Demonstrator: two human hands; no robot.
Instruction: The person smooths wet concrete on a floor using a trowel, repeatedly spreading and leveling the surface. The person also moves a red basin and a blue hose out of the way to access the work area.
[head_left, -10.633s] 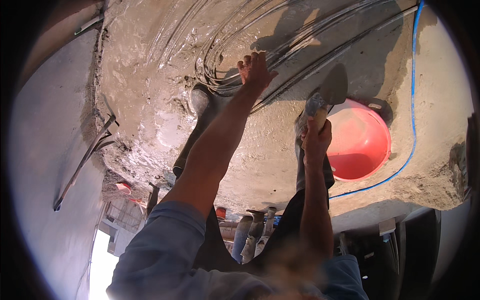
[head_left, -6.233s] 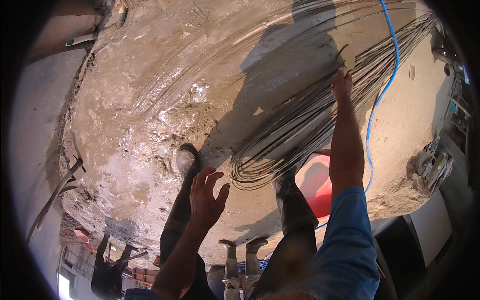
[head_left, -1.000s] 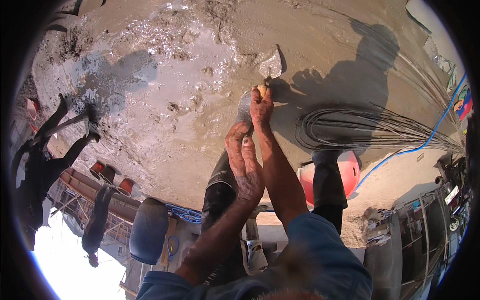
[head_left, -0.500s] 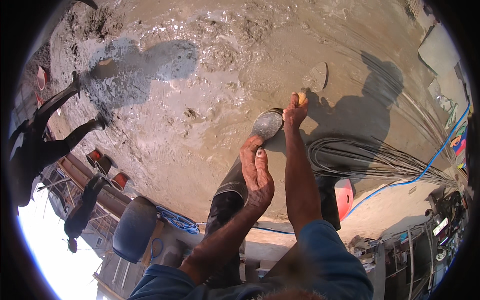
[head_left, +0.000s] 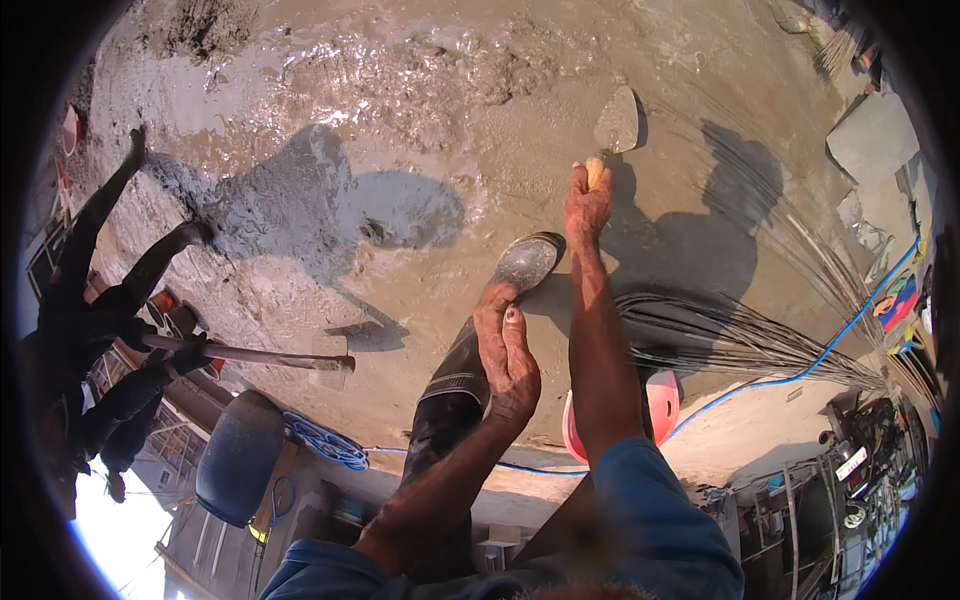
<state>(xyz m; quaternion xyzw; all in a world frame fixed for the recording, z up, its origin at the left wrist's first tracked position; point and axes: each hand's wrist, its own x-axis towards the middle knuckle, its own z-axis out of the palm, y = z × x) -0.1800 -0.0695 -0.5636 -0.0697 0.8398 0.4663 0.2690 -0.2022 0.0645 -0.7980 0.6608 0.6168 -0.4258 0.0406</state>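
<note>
My right hand is closed around the wooden handle of a trowel. The trowel's pointed blade lies on a wide layer of wet, grey-brown concrete. My left hand holds nothing that shows; its fingers stretch forward over my left leg, close behind my boot. The boot stands on the concrete, left of my right forearm.
On the left stands a co-worker with a long-handled tool. A blue barrel and a coiled blue hose are at lower left. Bundled bars, a blue hose line and a red basin lie right.
My right hand and the trowel have moved slightly forward, away from me. The co-worker's long-handled tool has come into view at the left. My left hand has barely moved.
</note>
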